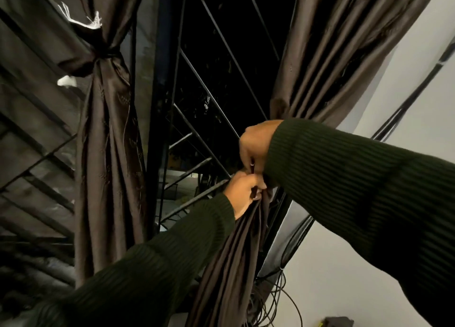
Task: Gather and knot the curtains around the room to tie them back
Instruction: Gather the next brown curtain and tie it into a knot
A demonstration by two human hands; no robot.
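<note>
The right curtain [339, 55] hangs by the white wall [344, 265], at the right side of the dark window [209, 68]. It is bunched in the middle, and its lower part drops down in long folds. The right hand [253, 144] has its fingers curled around the bunched cloth. Just under it, the left hand [242, 193] grips the same cloth with bent fingers. The two hands almost touch. Left of the window hangs the left curtain [108, 154], already tied in a knot. Below the right curtain, thin cables [283, 299] loop by the wall.
</note>
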